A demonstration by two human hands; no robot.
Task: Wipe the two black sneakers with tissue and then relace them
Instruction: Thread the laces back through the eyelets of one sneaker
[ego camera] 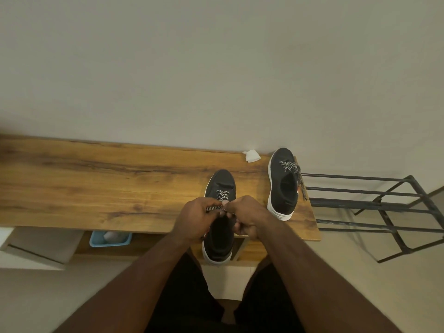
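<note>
Closest to us in the head view are two bare forearms coming up over dark shorts (187, 296), both hands meeting over the near sneaker (219, 239). That black, white-soled shoe sits at the front edge of the wooden table (96, 183), heel poking out over the edge toward us. The left hand (194, 218) has its fingers curled, pinching a black-and-white lace (214, 208) that runs across to the right hand (247, 216), also curled and gripping at the lace. The second sneaker (283, 186) stands apart near the table's right end, toe to the wall, its loose lace (299, 179) trailing off its right side. A crumpled tissue (251, 155) lies by the wall just left of that toe. We also see a black metal rack (374, 203) right of the table and a blue bin (110, 239) underneath.
</note>
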